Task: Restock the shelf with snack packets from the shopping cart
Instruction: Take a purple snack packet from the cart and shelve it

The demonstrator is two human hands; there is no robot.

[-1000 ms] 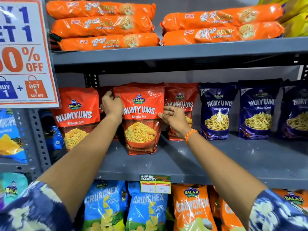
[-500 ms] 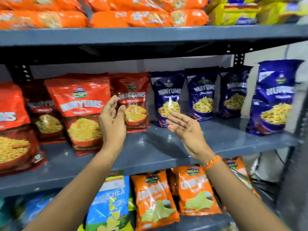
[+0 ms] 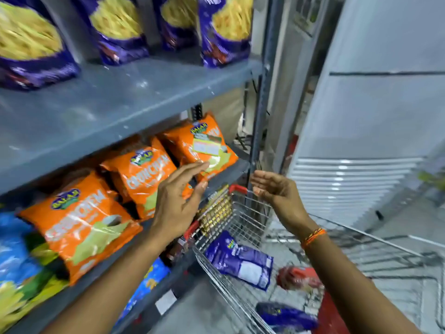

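A wire shopping cart stands at the lower right, beside the grey shelf. In its basket lie a purple snack packet, a red packet and another purple packet nearer me. My left hand is open and holds nothing, in front of the orange packets and just left of the cart's rim. Above the cart hovers my right hand, fingers apart and empty, an orange band on its wrist. Purple packets stand on the grey shelf above.
Orange Crunchem packets fill the lower shelf, with blue packets at the far left. A white appliance with a slatted grille stands behind the cart. A steel shelf post rises between shelf and appliance.
The view has swung right and down from the red and purple packets to the cart. Both hands have left the shelf and dropped towards the cart, still empty.
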